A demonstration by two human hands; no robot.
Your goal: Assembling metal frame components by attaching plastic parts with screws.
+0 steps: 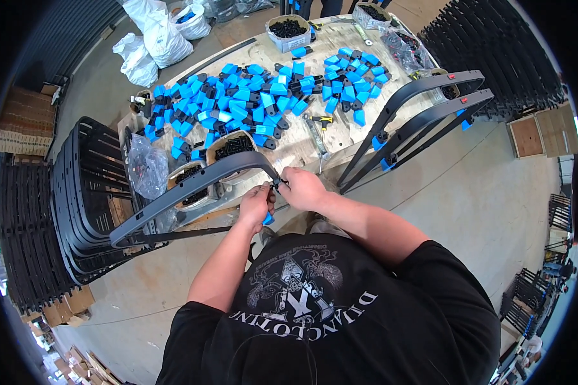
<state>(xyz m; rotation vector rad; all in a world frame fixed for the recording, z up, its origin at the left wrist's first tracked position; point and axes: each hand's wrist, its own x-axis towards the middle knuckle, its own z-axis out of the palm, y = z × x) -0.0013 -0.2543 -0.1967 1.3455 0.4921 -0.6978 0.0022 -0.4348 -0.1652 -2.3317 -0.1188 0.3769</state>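
Note:
A black bent tubular frame (192, 188) leans across the near left side of the table, and both my hands meet at its right end. My left hand (255, 206) is closed at that end, around a blue-and-black plastic piece (268, 219) whose blue tip shows below the fingers. Just to its right, my right hand (302, 188) pinches at the same joint; whatever sits between its fingertips is too small and covered to make out. Close by on the table stands an open box of small black parts (234, 146).
Many blue-and-black plastic pieces (237, 102) are heaped over the wooden table (289, 144). A yellow-and-black screwdriver (324, 128) lies near its front edge. Two more bent frames (424, 106) lean at the right. Black frames (83, 192) stand stacked at the left; white sacks (157, 38) sit behind.

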